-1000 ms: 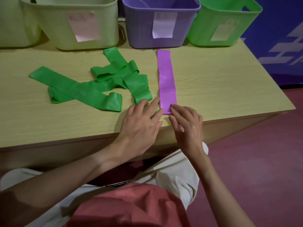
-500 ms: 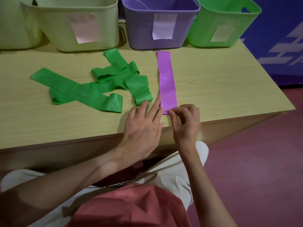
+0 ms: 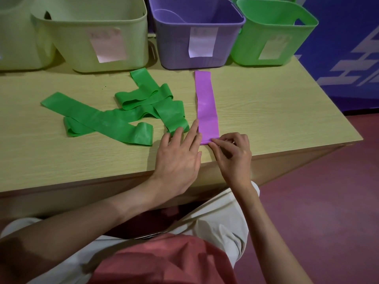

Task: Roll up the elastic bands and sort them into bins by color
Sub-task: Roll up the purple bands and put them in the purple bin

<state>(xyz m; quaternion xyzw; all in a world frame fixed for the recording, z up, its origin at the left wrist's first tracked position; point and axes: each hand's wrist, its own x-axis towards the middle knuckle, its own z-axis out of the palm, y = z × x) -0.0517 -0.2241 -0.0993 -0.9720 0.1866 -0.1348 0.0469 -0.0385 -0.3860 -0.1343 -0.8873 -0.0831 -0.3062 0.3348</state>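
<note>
Since a second ago our right hand (image 3: 232, 154) has curled, now pinching the near end of the flat purple elastic band (image 3: 206, 107); our left hand (image 3: 180, 156) stays flat with straight fingers against the band's left edge. The band lies straight on the wooden table (image 3: 276, 111), its far end near the purple plastic bin (image 3: 174, 48).

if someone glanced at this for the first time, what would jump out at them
The purple band lies flat and straight at mid-table, its near end pinched by the right hand while the left hand rests open beside it. To its left sprawls a tangle of green bands. Behind them, the purple bin and green bin stand along the table's far edge.
</note>
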